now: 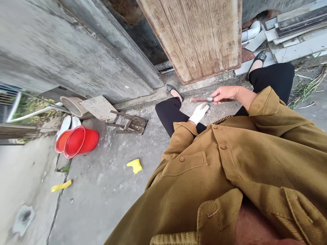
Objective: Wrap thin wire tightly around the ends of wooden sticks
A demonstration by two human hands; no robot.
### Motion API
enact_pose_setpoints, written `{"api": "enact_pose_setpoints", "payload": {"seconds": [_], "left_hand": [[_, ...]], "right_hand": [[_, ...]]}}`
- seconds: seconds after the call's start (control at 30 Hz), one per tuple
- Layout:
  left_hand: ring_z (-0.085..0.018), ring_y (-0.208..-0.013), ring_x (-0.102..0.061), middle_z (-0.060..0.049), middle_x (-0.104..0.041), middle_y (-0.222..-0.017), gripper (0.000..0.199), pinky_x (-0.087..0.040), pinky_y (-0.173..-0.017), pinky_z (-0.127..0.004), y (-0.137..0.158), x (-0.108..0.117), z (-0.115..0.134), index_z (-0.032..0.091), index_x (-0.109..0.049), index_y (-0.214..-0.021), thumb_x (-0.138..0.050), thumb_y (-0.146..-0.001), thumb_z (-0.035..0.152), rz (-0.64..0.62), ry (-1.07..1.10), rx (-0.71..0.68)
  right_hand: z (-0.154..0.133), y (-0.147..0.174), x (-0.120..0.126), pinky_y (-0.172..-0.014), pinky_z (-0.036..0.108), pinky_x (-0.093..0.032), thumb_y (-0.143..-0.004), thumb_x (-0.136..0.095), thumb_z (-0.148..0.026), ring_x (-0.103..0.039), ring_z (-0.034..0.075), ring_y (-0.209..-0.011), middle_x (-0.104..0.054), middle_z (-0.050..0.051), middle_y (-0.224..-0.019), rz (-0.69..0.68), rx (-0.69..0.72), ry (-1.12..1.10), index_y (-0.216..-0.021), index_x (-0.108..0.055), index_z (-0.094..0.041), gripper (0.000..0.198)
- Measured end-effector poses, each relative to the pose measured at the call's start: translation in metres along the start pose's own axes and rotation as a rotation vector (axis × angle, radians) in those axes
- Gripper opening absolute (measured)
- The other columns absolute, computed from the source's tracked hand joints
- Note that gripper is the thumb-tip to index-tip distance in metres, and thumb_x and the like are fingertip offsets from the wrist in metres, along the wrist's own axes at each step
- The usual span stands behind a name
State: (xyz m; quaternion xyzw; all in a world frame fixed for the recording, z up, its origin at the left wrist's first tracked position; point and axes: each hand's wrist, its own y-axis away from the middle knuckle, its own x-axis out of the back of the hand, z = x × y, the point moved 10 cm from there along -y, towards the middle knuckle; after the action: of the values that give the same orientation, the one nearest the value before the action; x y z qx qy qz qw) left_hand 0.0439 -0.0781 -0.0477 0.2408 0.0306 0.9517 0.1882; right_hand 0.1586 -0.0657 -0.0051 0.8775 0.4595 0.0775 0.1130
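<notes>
My right hand [226, 94], bare, is closed around a long, brown, stick-like tool [199, 99] with a silvery band near its middle. The tool lies roughly level across the view, its left end smeared by motion, so its exact kind does not show. Just below that end is my left hand [198, 114] in a white glove, fingers curled together. Something small and greyish shows at its fingertips, too small to name. Both hands are in front of my lap, between my spread knees.
A wooden board [201, 37] leans ahead, beside a grey weathered panel [102, 51]. Red buckets [89, 139] lie tipped at left near a small wooden stool [133, 123]. Yellow scraps [135, 165] lie on the concrete. Stacked tiles [293, 51] are at far right.
</notes>
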Motion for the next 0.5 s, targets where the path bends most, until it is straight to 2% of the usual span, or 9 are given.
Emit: {"api": "enact_pose_setpoints", "payload": {"seconds": [0.03, 0.1, 0.17, 0.23, 0.3, 0.37, 0.43, 0.5], "left_hand": [[-0.018, -0.079, -0.053, -0.006, -0.064, -0.07, 0.034, -0.045, -0.08, -0.036, 0.002, -0.005, -0.002, 0.018, -0.066, -0.096, -0.057, -0.108, 0.049, -0.039, 0.024, 0.027], [-0.016, -0.073, -0.05, -0.004, -0.06, -0.065, 0.035, -0.044, -0.075, -0.034, 0.005, -0.013, -0.006, 0.018, -0.066, -0.097, -0.059, -0.107, 0.051, -0.121, 0.083, 0.094], [-0.015, -0.068, -0.046, -0.002, -0.054, -0.061, 0.038, -0.044, -0.071, -0.033, 0.007, -0.015, -0.01, 0.017, -0.066, -0.097, -0.057, -0.107, 0.053, -0.162, 0.139, 0.145], [-0.014, -0.066, -0.042, -0.001, -0.051, -0.059, 0.042, -0.043, -0.069, -0.033, 0.007, -0.011, -0.011, 0.016, -0.065, -0.096, -0.054, -0.108, 0.055, -0.15, 0.159, 0.154], [-0.013, -0.065, -0.04, 0.0, -0.049, -0.059, 0.043, -0.042, -0.069, -0.033, 0.006, -0.007, -0.011, 0.017, -0.064, -0.094, -0.054, -0.108, 0.056, -0.133, 0.168, 0.157], [-0.013, -0.065, -0.039, -0.001, -0.049, -0.059, 0.04, -0.041, -0.069, -0.033, 0.007, -0.007, -0.012, 0.018, -0.064, -0.092, -0.06, -0.105, 0.055, -0.132, 0.176, 0.169], [-0.014, -0.065, -0.04, 0.0, -0.049, -0.058, 0.037, -0.04, -0.069, -0.033, 0.009, -0.008, -0.013, 0.019, -0.064, -0.09, -0.067, -0.102, 0.053, -0.141, 0.18, 0.189], [-0.014, -0.064, -0.04, 0.001, -0.047, -0.056, 0.035, -0.039, -0.067, -0.033, 0.01, -0.009, -0.013, 0.019, -0.064, -0.089, -0.07, -0.1, 0.051, -0.142, 0.179, 0.204]], "right_hand": [[-0.01, 0.001, 0.012, -0.066, 0.022, -0.043, -0.09, -0.079, -0.043, -0.051, 0.008, -0.065, -0.064, 0.001, -0.079, 0.142, 0.056, -0.074, -0.086, -0.069, -0.015, 0.03], [-0.013, 0.008, 0.038, -0.062, 0.021, -0.042, -0.094, -0.076, -0.042, -0.049, 0.008, -0.062, -0.061, 0.001, -0.075, 0.402, 0.075, -0.165, -0.081, -0.062, -0.015, 0.033], [-0.002, 0.015, 0.06, -0.058, 0.021, -0.041, -0.097, -0.074, -0.041, -0.048, 0.008, -0.059, -0.059, 0.001, -0.072, 0.598, 0.005, -0.172, -0.08, -0.059, -0.016, 0.034], [0.012, 0.02, 0.078, -0.058, 0.021, -0.042, -0.103, -0.065, -0.038, -0.05, 0.008, -0.059, -0.061, 0.003, -0.075, 0.713, -0.12, -0.018, -0.085, -0.061, -0.015, 0.029], [0.024, 0.019, 0.087, -0.062, 0.021, -0.046, -0.108, -0.054, -0.032, -0.056, 0.01, -0.065, -0.067, 0.007, -0.085, 0.706, -0.29, 0.311, -0.097, -0.066, -0.014, 0.024], [0.035, 0.014, 0.088, -0.072, 0.026, -0.049, -0.107, -0.054, -0.028, -0.063, 0.015, -0.079, -0.071, 0.013, -0.098, 0.606, -0.449, 0.619, -0.106, -0.07, -0.012, 0.023], [0.047, 0.007, 0.08, -0.081, 0.032, -0.049, -0.099, -0.066, -0.024, -0.066, 0.023, -0.092, -0.072, 0.02, -0.106, 0.49, -0.545, 0.762, -0.103, -0.074, -0.007, 0.02], [0.057, 0.002, 0.066, -0.084, 0.035, -0.046, -0.091, -0.075, -0.019, -0.065, 0.027, -0.096, -0.072, 0.023, -0.102, 0.383, -0.586, 0.805, -0.095, -0.076, -0.004, 0.016]]}}
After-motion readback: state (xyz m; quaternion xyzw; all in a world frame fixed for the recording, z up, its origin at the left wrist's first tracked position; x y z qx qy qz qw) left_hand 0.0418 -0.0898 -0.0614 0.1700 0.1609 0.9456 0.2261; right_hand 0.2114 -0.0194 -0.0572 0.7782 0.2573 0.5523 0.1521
